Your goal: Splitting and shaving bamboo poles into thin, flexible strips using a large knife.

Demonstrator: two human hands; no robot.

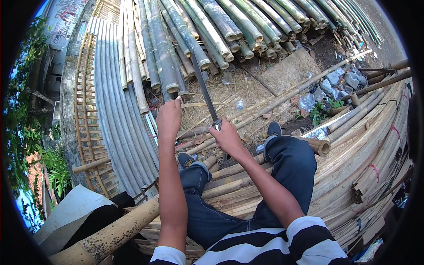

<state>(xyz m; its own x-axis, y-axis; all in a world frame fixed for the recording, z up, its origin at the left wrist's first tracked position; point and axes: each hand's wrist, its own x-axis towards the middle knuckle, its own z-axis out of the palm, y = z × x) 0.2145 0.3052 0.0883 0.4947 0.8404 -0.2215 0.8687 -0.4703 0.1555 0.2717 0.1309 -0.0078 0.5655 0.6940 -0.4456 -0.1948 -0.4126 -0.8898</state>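
My right hand [224, 138] is wrapped round the handle of a machete [205, 90]. Its long dark blade points away from me, its tip over the end of a green bamboo pole [201, 59]. To the left, my left hand [169, 118] is closed just below the ends of several stacked bamboo poles [164, 57]. What its fingers hold is hidden. A thin pale bamboo strip [201, 104] runs out to the right beside that hand; I cannot tell whether it is gripped.
Corrugated sheeting [115, 106] and a bamboo lattice [84, 88] stretch along the left. I sit on stacked split bamboo [353, 176] that curves off to the right. A thick spotted bamboo pole [110, 232] juts out at lower left. Stones [333, 78] and litter lie at right.
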